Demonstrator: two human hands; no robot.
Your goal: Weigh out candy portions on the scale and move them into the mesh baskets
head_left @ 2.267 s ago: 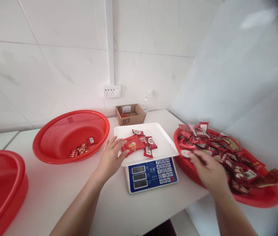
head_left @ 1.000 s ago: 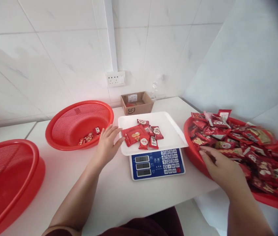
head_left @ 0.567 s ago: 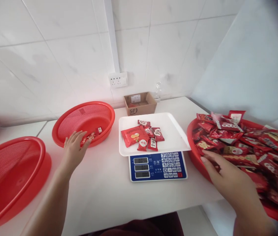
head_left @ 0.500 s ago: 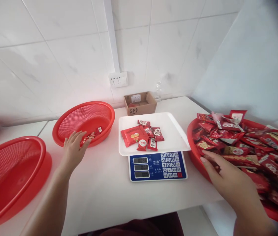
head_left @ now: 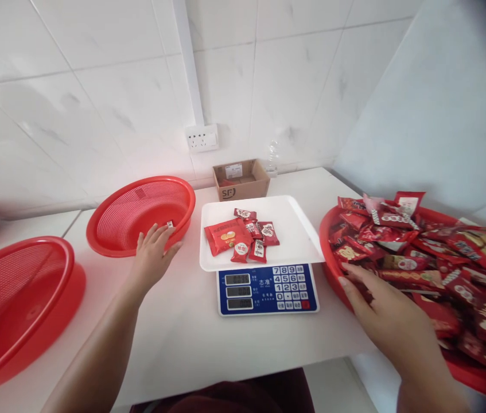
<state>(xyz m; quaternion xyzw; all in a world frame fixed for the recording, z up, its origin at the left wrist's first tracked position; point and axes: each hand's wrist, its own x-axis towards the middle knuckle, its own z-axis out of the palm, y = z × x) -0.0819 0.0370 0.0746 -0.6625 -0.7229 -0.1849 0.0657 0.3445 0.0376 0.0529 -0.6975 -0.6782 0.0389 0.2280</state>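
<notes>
Over the near right rim of a red mesh basket [head_left: 139, 184], my left hand [head_left: 154, 252] hovers with its fingers apart and nothing in it. A small wrapped snack [head_left: 170, 224] shows inside that basket behind my fingers. My right hand [head_left: 387, 312] rests at the left edge of a red basket [head_left: 327, 252] heaped with wrapped snacks [head_left: 406, 263]. Its thumb and index finger are apart; I see nothing held. Between my hands, a white weighing tray [head_left: 298, 229] on a blue digital scale [head_left: 267, 291] carries a larger red packet [head_left: 225, 235] and several small ones [head_left: 268, 232].
Another red basket [head_left: 68, 269] stands at the left front. A cardboard box [head_left: 249, 188] and a clear plastic bottle [head_left: 272, 160] are behind the scale near the wall. A power socket [head_left: 202, 139] is on the tiled wall.
My left hand has moved right, from over the left basket's front toward its near right rim. My right hand stays at the heaped basket. The view has shifted slightly.
</notes>
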